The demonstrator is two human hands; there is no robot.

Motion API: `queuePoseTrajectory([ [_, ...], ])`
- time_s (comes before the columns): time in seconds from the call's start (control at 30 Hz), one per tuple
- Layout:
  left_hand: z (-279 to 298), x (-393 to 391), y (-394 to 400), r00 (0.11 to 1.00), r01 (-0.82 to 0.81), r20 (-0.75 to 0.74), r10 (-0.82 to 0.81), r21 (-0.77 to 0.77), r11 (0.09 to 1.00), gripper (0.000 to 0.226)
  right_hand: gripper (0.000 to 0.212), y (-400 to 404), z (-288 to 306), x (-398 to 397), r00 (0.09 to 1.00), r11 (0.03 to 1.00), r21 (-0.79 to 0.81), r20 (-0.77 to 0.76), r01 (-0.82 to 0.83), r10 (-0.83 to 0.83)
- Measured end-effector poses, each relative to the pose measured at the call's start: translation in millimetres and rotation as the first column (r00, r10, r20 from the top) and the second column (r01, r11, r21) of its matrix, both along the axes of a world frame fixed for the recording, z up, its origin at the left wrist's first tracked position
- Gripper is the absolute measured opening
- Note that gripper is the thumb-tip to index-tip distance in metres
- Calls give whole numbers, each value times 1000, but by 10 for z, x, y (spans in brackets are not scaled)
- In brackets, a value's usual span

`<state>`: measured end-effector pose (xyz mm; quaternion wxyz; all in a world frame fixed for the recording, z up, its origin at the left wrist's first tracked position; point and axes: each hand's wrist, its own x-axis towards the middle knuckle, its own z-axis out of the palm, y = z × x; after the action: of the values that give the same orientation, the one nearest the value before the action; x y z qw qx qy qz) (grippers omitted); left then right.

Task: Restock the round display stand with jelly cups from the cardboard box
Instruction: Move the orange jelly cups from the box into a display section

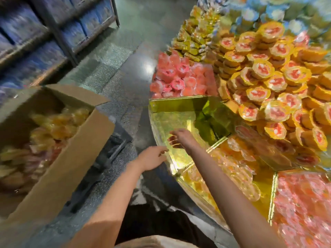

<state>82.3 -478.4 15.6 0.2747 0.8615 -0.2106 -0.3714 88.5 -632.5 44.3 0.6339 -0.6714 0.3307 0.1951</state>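
Round display stand (162,129), outer ring divided by gold-foil partitions; one compartment (179,119) at its near-left rim sits bare, foil floor showing. Neighbouring compartments hold stock: pink cups (177,81) further along the rim, clear orange jelly cups (231,169) on the near side, more pink-orange ones toward the near-right edge. Centre mound of yellow-lidded cups (268,77) piled high.

Cardboard box (59,163) stands apart from the stand, left of it, flaps open, full of bagged jelly cups (53,129), blurred.

Judgement: mostly stocked; the bare compartment is what's left, and nothing from the box has gone into it yet.

Right hand (180,138) hangs over the bare compartment's rim, fingers loosely curled, slightly apart, holding nothing. Left hand (152,158) just outside the rim, fingers relaxed and apart, also empty.

Around: dark crate-like platform (107,154) under the box, shelving with blue packs (53,33) far left, glossy floor. Box flap and crate edge sit between hands and stock
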Motion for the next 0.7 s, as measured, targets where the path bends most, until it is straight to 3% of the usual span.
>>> queuePoseTrajectory([
  [0.13, 129, 212, 934, 994, -101, 58, 98, 51, 994, 42, 23, 911, 107, 366, 971, 972, -72, 74, -223, 228],
  [0.3, 143, 220, 2218, 943, -321, 121, 311, 78, 944, 38, 16, 2081, 110, 720, 894, 898, -63, 83, -435, 440],
  [0.47, -70, -89, 3461, 844, -530, 181, 504, 149, 835, 41, 13, 3234, -33, 935, 726, 728, -119, 70, -675, 685],
  [0.6, -328, -403, 4188, 763, -646, 146, 630, 212, 733, 33, 21, 3928, -143, 953, 596, 594, -131, 26, -794, 803],
  [0.7, -520, -605, 4562, 637, -765, 120, 761, 221, 605, 37, 24, 4352, -257, 963, 519, 511, -147, -16, -847, 855],
])
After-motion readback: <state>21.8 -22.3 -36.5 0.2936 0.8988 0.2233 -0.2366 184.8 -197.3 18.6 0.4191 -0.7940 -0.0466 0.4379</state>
